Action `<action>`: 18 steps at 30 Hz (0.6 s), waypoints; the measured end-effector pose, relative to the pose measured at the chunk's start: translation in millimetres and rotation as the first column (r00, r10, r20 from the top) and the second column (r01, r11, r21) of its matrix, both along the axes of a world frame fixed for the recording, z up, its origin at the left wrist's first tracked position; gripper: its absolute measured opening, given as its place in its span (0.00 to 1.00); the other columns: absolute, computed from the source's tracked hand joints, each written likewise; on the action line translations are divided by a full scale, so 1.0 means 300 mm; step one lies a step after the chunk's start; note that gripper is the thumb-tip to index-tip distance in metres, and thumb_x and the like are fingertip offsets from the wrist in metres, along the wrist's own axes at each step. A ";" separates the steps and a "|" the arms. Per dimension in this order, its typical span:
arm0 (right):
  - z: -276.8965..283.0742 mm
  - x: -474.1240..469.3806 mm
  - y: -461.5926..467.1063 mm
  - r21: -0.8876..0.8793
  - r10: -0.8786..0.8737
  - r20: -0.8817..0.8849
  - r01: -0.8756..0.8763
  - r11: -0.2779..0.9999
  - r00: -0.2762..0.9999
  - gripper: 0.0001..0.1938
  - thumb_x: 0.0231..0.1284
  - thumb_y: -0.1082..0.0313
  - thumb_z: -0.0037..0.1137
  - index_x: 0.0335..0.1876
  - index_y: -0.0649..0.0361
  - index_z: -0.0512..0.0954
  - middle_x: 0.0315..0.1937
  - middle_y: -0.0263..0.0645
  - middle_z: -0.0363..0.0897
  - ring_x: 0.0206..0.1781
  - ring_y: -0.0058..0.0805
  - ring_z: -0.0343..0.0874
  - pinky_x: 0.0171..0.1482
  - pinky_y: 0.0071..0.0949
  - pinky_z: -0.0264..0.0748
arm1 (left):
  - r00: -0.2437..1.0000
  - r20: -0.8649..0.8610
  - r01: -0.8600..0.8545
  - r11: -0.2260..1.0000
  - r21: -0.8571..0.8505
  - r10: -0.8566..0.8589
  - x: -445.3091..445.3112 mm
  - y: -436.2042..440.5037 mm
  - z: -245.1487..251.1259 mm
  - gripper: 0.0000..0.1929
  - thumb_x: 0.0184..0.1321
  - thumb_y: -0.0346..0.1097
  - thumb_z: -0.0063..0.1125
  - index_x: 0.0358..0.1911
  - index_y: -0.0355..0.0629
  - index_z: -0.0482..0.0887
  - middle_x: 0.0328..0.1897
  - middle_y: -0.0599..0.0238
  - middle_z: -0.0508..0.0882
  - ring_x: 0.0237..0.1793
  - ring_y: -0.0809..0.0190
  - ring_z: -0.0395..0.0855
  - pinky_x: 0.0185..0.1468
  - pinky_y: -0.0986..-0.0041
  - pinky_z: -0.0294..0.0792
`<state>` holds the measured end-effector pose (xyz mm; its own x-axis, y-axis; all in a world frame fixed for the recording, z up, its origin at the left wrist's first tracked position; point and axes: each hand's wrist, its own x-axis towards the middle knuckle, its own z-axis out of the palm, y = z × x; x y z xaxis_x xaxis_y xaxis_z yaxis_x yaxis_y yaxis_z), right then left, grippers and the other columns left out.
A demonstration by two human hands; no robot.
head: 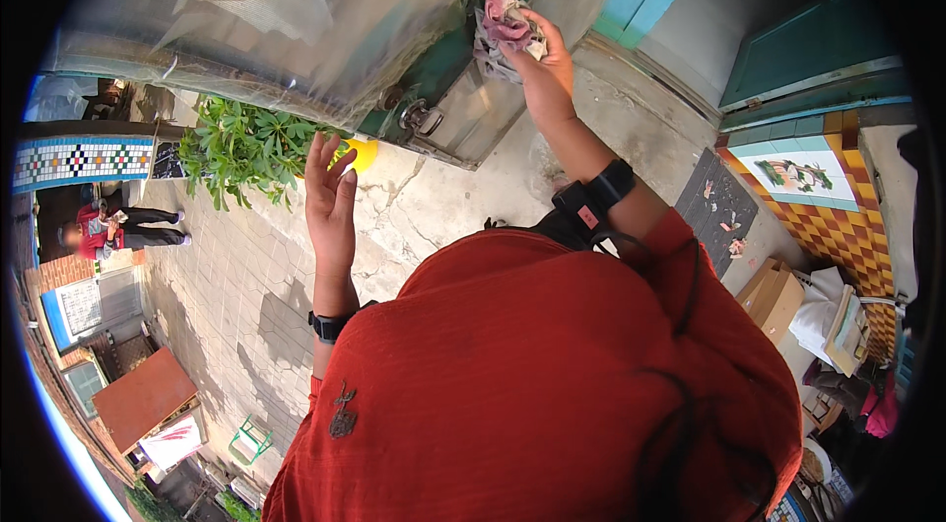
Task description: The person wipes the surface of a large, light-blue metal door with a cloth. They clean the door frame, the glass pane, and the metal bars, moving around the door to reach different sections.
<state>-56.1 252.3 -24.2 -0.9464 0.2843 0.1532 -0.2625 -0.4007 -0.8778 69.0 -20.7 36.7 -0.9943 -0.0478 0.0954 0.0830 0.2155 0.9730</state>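
Observation:
My right hand (543,56) grips a crumpled pink and grey cloth (506,30), held against or close to the edge of a green-framed door (443,71). Plastic sheeting (259,12) covers the door's upper part, and a round metal door knob (420,118) sits on the frame, below and left of the cloth. My left hand (329,182) is raised with its fingers apart and nothing in it, near the leafy potted plant. Both wrists carry black straps.
A leafy plant (255,145) stands by a yellow pot (362,156) beyond the door. In the paved yard are a person (122,230) in red and a green stool frame (251,441). A dark mat (713,204) and a cardboard box (772,296) lie at right, by a tiled wall (850,226).

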 end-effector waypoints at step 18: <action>-0.082 0.229 0.098 0.626 -0.095 0.068 0.032 0.779 0.993 0.24 0.43 0.76 0.67 0.52 0.53 0.79 0.49 0.40 0.71 0.56 0.36 0.73 0.60 0.28 0.69 | 0.999 0.045 -0.021 1.000 0.007 0.021 0.027 0.030 -0.071 0.26 0.72 0.31 0.43 0.73 0.43 0.59 0.70 0.54 0.70 0.63 0.56 0.75 0.65 0.65 0.67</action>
<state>12.5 281.7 -48.9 -0.9481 0.2165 0.2328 -0.1748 0.2565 -0.9506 77.2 -11.6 15.4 -0.9963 -0.0695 0.0497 0.0342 0.2089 0.9773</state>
